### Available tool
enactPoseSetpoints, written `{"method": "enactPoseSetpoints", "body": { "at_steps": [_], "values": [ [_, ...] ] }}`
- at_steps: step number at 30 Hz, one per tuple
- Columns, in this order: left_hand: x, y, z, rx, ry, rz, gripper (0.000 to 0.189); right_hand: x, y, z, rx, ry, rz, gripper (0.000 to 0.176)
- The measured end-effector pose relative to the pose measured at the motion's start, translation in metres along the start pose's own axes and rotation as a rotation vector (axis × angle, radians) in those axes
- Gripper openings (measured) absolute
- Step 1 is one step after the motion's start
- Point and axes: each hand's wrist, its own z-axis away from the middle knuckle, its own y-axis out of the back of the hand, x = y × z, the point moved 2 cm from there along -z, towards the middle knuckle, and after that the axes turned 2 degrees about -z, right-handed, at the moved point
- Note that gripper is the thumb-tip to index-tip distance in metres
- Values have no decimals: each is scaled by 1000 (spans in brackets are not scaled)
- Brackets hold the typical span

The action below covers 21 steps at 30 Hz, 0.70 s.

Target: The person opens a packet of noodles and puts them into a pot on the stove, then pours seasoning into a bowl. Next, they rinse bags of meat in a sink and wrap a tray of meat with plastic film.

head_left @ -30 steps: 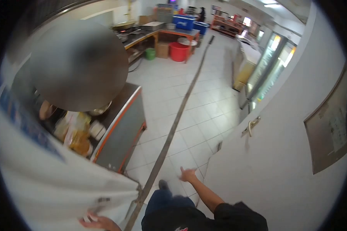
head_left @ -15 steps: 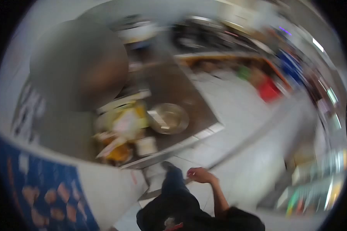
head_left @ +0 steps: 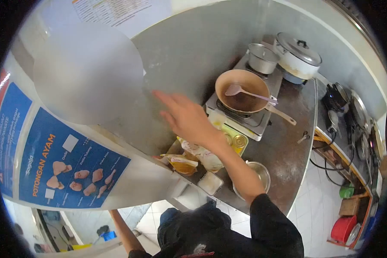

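My right hand (head_left: 187, 118) reaches up and forward with its fingers stretched out and nothing in them. It hovers in front of the grey wall, over the packets at the counter's left end. Below it lie a white-and-yellow packet (head_left: 208, 159) and an orange-brown packet (head_left: 182, 164). Beside them, a yellow tray (head_left: 241, 151) holds gold-lidded tins (head_left: 241, 141). My right forearm partly covers a metal bowl (head_left: 262, 172). Of my left arm only the forearm (head_left: 124, 230) shows, low at the left; the hand is hidden behind the white partition (head_left: 148, 185).
On the stove (head_left: 256, 129) sit a tan frying pan (head_left: 249, 77) with a spatula (head_left: 251, 92) and a metal pot (head_left: 262, 64). A large rice cooker (head_left: 296, 51) stands behind. A white container (head_left: 210, 183) is near the counter's edge. A blue poster (head_left: 73, 167) hangs left.
The view has swung left and steadied from a blur. My right hand, earlier low beside my body, is now raised over the counter.
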Motion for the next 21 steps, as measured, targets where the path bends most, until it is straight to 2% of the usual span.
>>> {"method": "enactPoseSetpoints", "body": {
  "at_steps": [5,11,21],
  "values": [
    [-5,3,9,32,33,-15,50,1,-51,-36,55,44,61,66],
    [-10,6,15,49,49,-28,49,-3,-58,-44,78,19,-34,64],
    [-9,7,13,30,62,-31,48,4,-68,-40,116,7,45,65]
  ]
}}
